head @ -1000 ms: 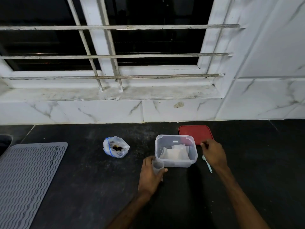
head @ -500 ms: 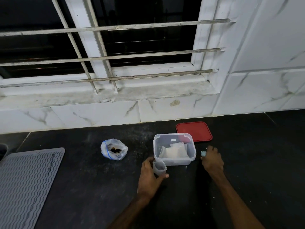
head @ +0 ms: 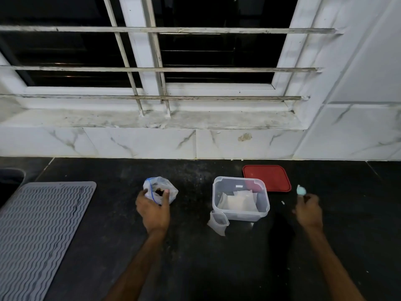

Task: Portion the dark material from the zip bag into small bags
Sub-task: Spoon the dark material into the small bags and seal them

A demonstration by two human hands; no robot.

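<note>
- The black counter (head: 195,268) carries everything, with a grey ribbed mat (head: 43,235) at its left edge
- A clear plastic container (head: 217,185) stands right of centre with flat pale bags (head: 236,202) lying inside; its red lid (head: 267,178) lies flat just beyond it, at the far right corner
- The zip bag (head: 160,190) sits left of the container and well apart from it, mouth open upward, with the dark material (head: 159,192) visible inside
- The left hand (head: 153,210) has moved left: a second ago it held the small bag beside the container, and now thumb and fingers curl round the near side of the zip bag
- The right hand (head: 308,210), right of the container, has lifted the spoon off the counter and now pinches its handle; the view there is blurred, so I cannot tell the exact grip
- The small bag (head: 218,222), let go, stands open against the container's near left corner, between the two hands and touched by neither
- The spoon (head: 301,190) shows its pale blue bowl beyond the right fingers, well apart from the zip bag
- My reading: source steadied and tool in hand, so scooping looks next; the spoon must cross over the container to reach the dark material
</note>
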